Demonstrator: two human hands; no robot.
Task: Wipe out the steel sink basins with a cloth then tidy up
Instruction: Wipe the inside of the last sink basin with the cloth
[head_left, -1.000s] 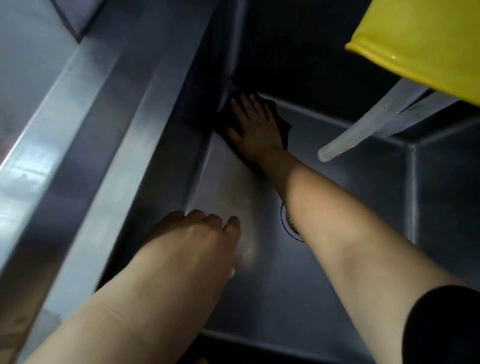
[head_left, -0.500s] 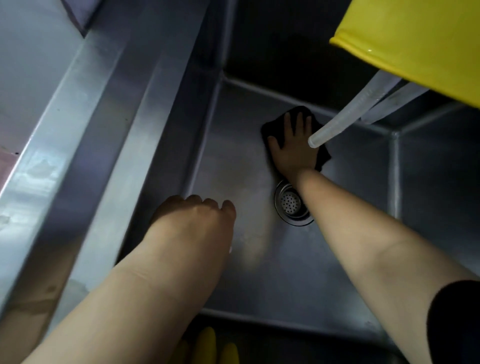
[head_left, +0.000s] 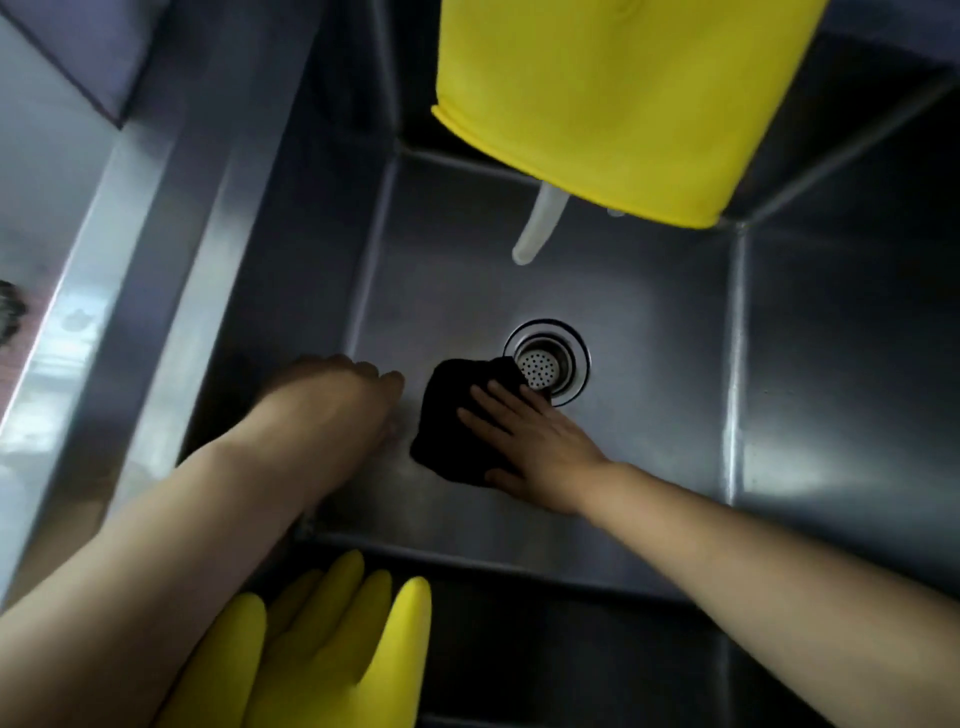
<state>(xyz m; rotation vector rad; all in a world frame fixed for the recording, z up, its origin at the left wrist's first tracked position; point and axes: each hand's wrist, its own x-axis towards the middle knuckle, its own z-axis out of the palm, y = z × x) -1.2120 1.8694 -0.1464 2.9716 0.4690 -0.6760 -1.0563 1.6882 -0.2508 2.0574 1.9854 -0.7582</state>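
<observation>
My right hand (head_left: 535, 441) lies flat, fingers spread, pressing the dark cloth (head_left: 457, 421) onto the floor of the sink basin (head_left: 649, 291); its far corner touches the drain strainer (head_left: 548, 361). My left hand (head_left: 343, 395) rests loosely curled, its grip empty, just beside the cloth (left wall side). I judge open floor lies right and beyond; yellow gloves (head_left: 322, 639) drape the near rim.

the drain (head_left: 546, 364) sits in the floor of the sink basin (head_left: 649, 332). the cloth (head_left: 452, 421) lies on the floor just left of the drain, touching its rim. the hose end (head_left: 535, 228) hangs behind the drain. gloves (head_left: 322, 639) lie at the near edge.
</observation>
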